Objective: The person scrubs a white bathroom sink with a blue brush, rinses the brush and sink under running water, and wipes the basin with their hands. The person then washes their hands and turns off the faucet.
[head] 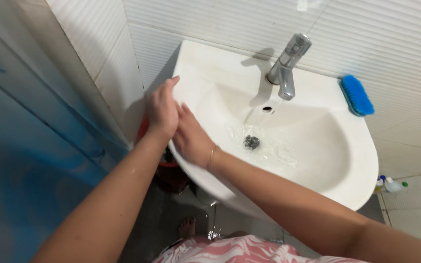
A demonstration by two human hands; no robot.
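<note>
My left hand (162, 109) and my right hand (191, 139) are pressed together over the left rim of a white washbasin (347, 180). The left hand lies flat on top with its fingers stretched toward the wall. The right hand, with a thin bracelet on its wrist, lies under and beside it, and its fingertips are hidden. Neither hand holds anything. Both forearms look wet. A chrome tap (285, 65) at the back of the basin runs a thin stream of water onto the drain (251, 142).
A blue scrubbing brush (356, 95) lies on the basin's back right rim against the white tiled wall. A red bucket (169, 168) stands under the basin's left side. A small bottle (391, 184) lies on the floor at right. A blue door or panel (25, 160) fills the left.
</note>
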